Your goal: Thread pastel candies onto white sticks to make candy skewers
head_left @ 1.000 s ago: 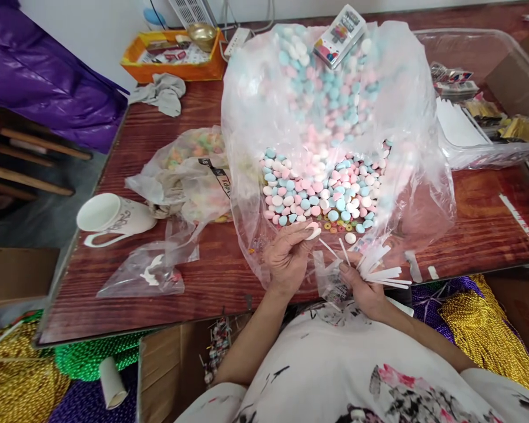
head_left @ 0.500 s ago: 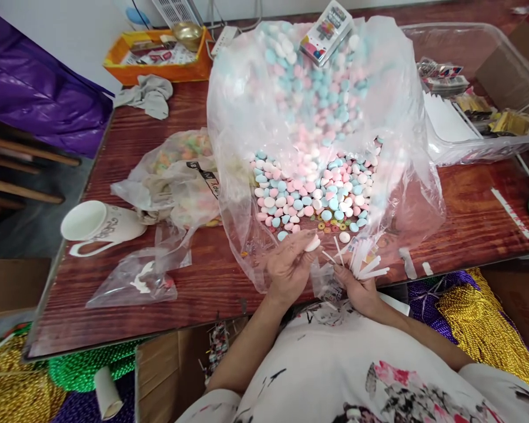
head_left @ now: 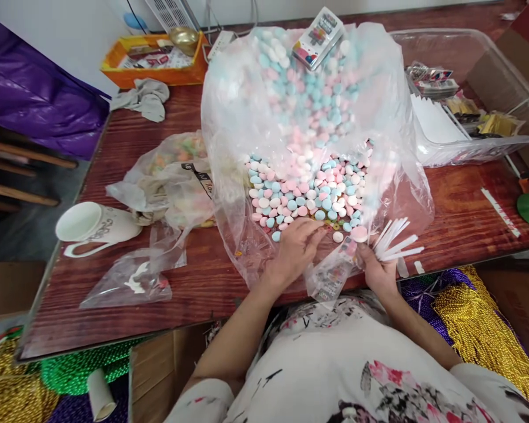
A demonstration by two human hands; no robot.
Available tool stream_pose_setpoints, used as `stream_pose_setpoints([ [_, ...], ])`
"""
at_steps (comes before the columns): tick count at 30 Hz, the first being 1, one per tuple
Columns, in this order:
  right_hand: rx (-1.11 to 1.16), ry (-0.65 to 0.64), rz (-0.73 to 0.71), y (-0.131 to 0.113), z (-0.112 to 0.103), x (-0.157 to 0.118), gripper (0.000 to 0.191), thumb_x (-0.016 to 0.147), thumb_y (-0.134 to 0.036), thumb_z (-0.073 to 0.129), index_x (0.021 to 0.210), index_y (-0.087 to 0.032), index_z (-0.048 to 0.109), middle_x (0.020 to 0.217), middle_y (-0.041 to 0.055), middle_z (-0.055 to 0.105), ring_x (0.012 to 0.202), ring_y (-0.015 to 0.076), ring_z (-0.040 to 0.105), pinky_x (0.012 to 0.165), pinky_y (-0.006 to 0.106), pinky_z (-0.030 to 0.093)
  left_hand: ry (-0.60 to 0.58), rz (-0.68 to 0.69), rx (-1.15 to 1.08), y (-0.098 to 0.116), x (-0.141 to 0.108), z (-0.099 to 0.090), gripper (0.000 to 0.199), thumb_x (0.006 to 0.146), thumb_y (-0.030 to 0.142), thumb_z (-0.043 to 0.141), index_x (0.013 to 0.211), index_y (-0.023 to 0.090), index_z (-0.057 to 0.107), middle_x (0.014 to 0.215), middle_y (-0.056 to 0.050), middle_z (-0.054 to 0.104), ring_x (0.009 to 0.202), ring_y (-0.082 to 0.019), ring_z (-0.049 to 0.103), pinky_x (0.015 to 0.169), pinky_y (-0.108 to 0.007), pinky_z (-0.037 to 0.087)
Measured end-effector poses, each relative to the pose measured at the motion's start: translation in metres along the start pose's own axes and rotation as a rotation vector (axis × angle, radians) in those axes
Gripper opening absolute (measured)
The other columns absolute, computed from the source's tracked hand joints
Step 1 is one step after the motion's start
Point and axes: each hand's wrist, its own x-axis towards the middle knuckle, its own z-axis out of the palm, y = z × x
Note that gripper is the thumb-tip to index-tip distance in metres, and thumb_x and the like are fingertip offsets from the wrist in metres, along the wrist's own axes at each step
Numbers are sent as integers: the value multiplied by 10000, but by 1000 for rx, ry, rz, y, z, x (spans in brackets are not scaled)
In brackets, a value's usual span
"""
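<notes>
My right hand point(head_left: 379, 269) is closed around a fan of thin white sticks point(head_left: 399, 241). A pinkish-white oval piece point(head_left: 359, 234) sits by its fingertips, seemingly at the end of one stick. At the near edge of a heap of pink, blue and white oval pieces point(head_left: 300, 202), my left hand point(head_left: 296, 249) stretches its fingers forward, with nothing visible in them. Small coloured rings point(head_left: 334, 225) lie just past those fingertips. Between the hands, at the table's edge, is a small clear printed packet point(head_left: 330, 279). One loose white piece point(head_left: 337, 237) rests close by.
The heap spills from a large clear plastic bag point(head_left: 229, 111) with a small boxed pack point(head_left: 318, 38) on top. To the left are a white mug point(head_left: 99, 226) and smaller plastic bags point(head_left: 171, 170). A clear bin point(head_left: 467, 44) stands at right, an orange tray point(head_left: 154, 73) at back left.
The white piece that my left hand held now sits by my right fingertips. My right hand moved right with the sticks; my left hand reached forward to the heap's edge.
</notes>
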Motion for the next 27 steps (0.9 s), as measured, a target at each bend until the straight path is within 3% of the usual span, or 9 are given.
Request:
stream_pose_setpoints([
  [3, 50, 110, -66, -5, -10, 9, 207, 898, -411, 607, 839, -213, 591, 643, -32, 485, 548, 124, 432, 534, 266, 410, -131, 16, 268, -14, 17, 7, 121, 864, 190, 635, 853, 176, 755, 952, -112, 680, 985, -257, 612, 893, -442, 532],
  [5, -32, 50, -127, -6, -13, 8, 148, 907, -361, 597, 905, -218, 637, 742, -2, 577, 657, 155, 521, 635, 288, 461, -126, 11, 278, -19, 19, 13, 150, 856, 153, 623, 791, 172, 757, 910, -113, 674, 952, -251, 609, 867, -437, 534],
  [7, -146, -85, -159, -6, -14, 5, 134, 918, -307, 563, 942, -222, 664, 793, 18, 616, 741, 184, 557, 706, 307, 476, -69, -24, 130, -22, 15, 14, 160, 852, 152, 626, 790, 190, 769, 894, -96, 691, 905, -227, 629, 853, -420, 537],
  [10, -267, -281, -163, -3, -15, -1, 156, 917, -221, 515, 913, -212, 670, 750, 17, 603, 747, 190, 550, 735, 309, 473, 70, -190, -304, -20, 8, 5, 98, 814, 215, 692, 841, 213, 786, 950, -72, 733, 923, -204, 672, 882, -390, 540],
  [13, -320, -339, -195, -2, -14, -3, 188, 903, -154, 486, 910, -205, 667, 729, 4, 582, 702, 170, 518, 705, 292, 446, 195, -447, -753, -10, 3, -11, 124, 733, 265, 780, 840, 205, 794, 969, -69, 761, 944, -204, 703, 912, -370, 547],
  [16, -346, -372, -238, -6, -8, -1, 221, 892, -121, 466, 973, -207, 653, 756, -1, 586, 663, 156, 491, 642, 274, 399, 239, -607, -1028, 1, -2, -21, 186, 661, 245, 831, 836, 194, 796, 997, -77, 774, 925, -213, 730, 911, -364, 565],
  [22, -396, -425, -302, -17, 1, -1, 193, 918, -113, 428, 917, -205, 598, 721, -16, 550, 628, 139, 464, 620, 260, 366, 444, -612, -1183, 7, -8, -23, 210, 563, 197, 889, 717, 202, 745, 909, -21, 784, 881, -199, 750, 872, -352, 597],
  [27, -413, -448, -306, -19, 5, -6, 211, 873, -63, 414, 910, -197, 572, 778, -7, 575, 676, 137, 491, 649, 250, 377, 562, -581, -1202, 4, -8, -22, 278, 554, 238, 916, 787, 209, 767, 821, -15, 782, 831, -175, 750, 804, -285, 602],
])
